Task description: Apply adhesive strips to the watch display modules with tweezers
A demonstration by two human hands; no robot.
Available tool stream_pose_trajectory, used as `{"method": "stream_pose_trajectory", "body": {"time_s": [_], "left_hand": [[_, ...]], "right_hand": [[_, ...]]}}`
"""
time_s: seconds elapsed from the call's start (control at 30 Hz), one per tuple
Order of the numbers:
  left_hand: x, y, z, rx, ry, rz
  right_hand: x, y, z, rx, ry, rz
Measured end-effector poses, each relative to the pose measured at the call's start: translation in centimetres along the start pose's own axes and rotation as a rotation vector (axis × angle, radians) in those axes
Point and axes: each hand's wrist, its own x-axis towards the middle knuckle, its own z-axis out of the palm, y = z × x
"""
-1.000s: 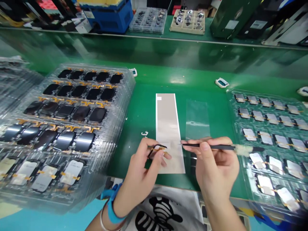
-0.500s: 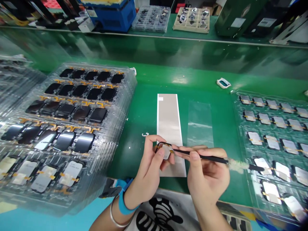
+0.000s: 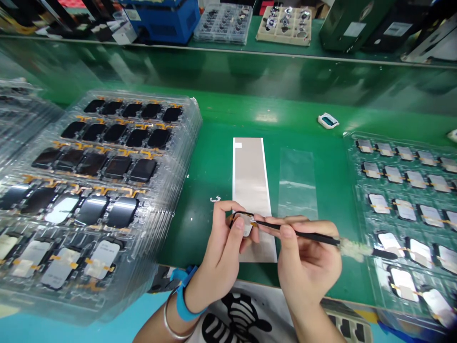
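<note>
My left hand pinches a small watch-type display module between thumb and fingers, its silver back facing up and its dark rim showing along the top. In my right hand is a slim black pen-like tool, gripped like a pencil, with pale wrapping near its rear end. Its tip meets the module's right edge by an orange flex strip; whether it is a pick or tweezers, I cannot tell. Beneath both hands lies a grey-beige adhesive sheet with white borders.
Stacked clear trays of black displays stand at left. Another clear tray with silver-backed modules is at right. A clear film lies beside the sheet. White scraps and a small white-framed piece rest on the green bench. A shelf runs behind.
The view has shifted slightly. Both hands hold nearly the same pose, with the tool's tip still at the module's edge and its rear end tilted a little lower.
</note>
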Motion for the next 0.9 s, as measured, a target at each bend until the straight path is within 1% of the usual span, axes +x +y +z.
{"method": "stream_pose_trajectory", "body": {"time_s": [0.13,0.33,0.4,0.5,0.57,0.63,0.67,0.77,0.83,0.9], "left_hand": [[-0.2,0.0,0.1,0.033,0.056,-0.014],[-0.2,-0.1,0.0,0.080,0.099,-0.023],[-0.2,-0.2,-0.1,0.106,0.116,-0.020],[-0.1,-0.1,-0.2,0.153,0.128,-0.042],[-0.2,0.0,-0.3,0.206,0.114,-0.077],[-0.3,0.1,-0.2,0.284,0.046,-0.125],[-0.3,0.2,-0.1,0.333,-0.009,-0.140],[-0.4,0.3,0.7,0.528,-0.204,-0.100],[-0.3,0.2,1.5,0.677,-0.333,-0.036],[-0.1,-0.1,2.4,0.805,-0.429,0.008]], "right_hand": [[-0.1,-0.1,0.0,-0.003,-0.015,-0.039],[-0.3,0.1,0.1,0.015,-0.004,0.069],[-0.2,0.0,0.1,0.019,0.008,0.062],[0.5,-0.4,-0.8,-0.019,0.084,0.019],[1.2,-0.8,-2.4,-0.084,0.146,0.019],[1.9,-1.0,-4.6,-0.181,0.186,0.056],[2.1,-1.0,-5.9,-0.239,0.194,0.077],[2.5,-0.8,-9.2,-0.380,0.167,0.145],[2.5,-0.6,-10.6,-0.418,0.125,0.174],[2.4,-0.4,-11.1,-0.418,0.084,0.205]]}}
